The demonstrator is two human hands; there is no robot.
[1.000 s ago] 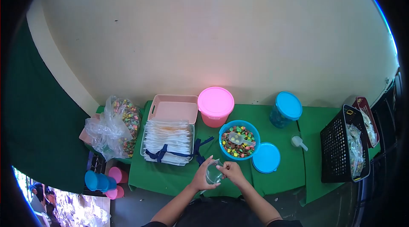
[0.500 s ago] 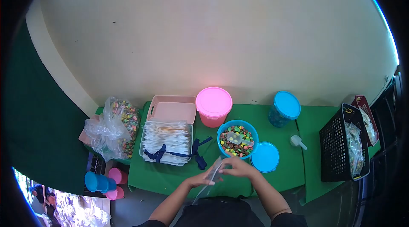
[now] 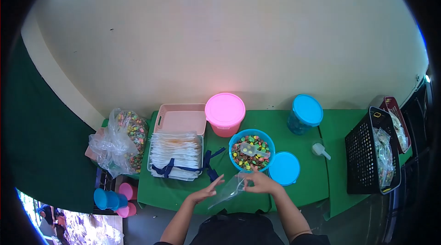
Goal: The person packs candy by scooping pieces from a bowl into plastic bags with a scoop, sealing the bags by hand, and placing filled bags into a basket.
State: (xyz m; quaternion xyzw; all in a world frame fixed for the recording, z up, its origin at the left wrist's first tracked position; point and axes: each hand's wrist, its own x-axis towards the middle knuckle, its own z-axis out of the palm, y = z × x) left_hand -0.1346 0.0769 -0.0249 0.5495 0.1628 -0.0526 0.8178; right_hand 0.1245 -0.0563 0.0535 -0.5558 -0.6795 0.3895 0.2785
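Note:
A clear plastic bag (image 3: pixel 228 190) hangs pinched at its upper right edge by my right hand (image 3: pixel 259 183). My left hand (image 3: pixel 206 192) is at the bag's left side with fingers apart, seeming not to grip it. Just beyond the right hand stands a blue tub (image 3: pixel 231 160) holding colourful pebble-like pieces (image 3: pixel 257 162). A clear scoop (image 3: pixel 250 149) lies on top of the pieces. Beside the tub, a round blue lid (image 3: pixel 284 168) rests on the green cloth.
Left: a tray with a stack of white packets (image 3: pixel 174 153), dark blue ribbon (image 3: pixel 213 173), and a large bag of pieces (image 3: pixel 138 130). Behind: a pink lidded tub (image 3: pixel 225 111) and a blue lidded tub (image 3: pixel 305 114). Right: a white scoop (image 3: pixel 320 150) and a black basket (image 3: pixel 360 157).
My left hand has come off the bag and moved left, its fingers opening. The right hand keeps hold of the bag, which now spreads flatter between the hands.

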